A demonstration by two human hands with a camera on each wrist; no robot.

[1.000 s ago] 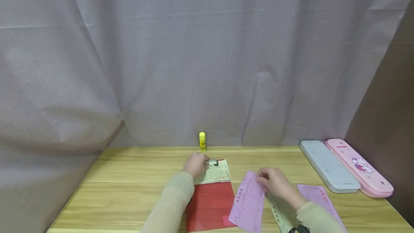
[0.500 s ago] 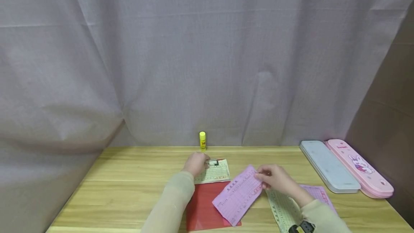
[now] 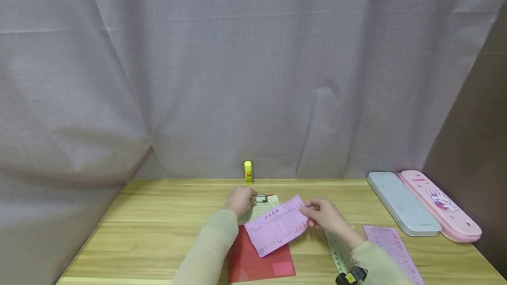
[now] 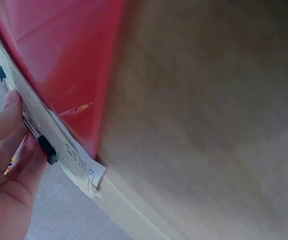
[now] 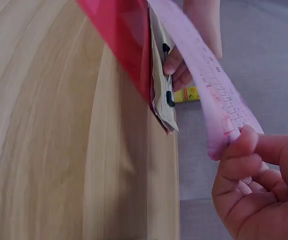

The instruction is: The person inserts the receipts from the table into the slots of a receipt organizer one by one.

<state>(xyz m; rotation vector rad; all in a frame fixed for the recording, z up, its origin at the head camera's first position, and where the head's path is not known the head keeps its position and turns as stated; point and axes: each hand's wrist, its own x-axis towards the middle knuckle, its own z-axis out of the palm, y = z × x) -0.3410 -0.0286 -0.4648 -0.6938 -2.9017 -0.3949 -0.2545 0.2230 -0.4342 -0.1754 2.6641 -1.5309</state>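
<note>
My left hand (image 3: 239, 200) pinches the metal clip (image 3: 260, 198) at the far end of a red clip folder (image 3: 249, 263). In the left wrist view the thumb lies on one side of the clip (image 4: 46, 149), fingers on the other. Under the clip sits a pale yellow-green printed slip (image 3: 258, 208), partly covered. My right hand (image 3: 325, 215) pinches a pink printed slip (image 3: 277, 228) by its right end. This slip slants over the folder and overlaps the pale slip. In the right wrist view the pink slip (image 5: 211, 80) bends in the air between thumb and fingers.
A yellow glue stick (image 3: 247, 174) stands by the back curtain. Another yellow-green slip (image 3: 337, 250) and a second pink slip (image 3: 392, 246) lie around my right forearm. A grey-white case (image 3: 404, 203) and pink rabbit pencil case (image 3: 439, 206) lie at the right.
My right hand has moved left and slightly away from me, swinging the pink slip from nearly upright to crosswise above the folder. The left hand has stayed at the clip.
</note>
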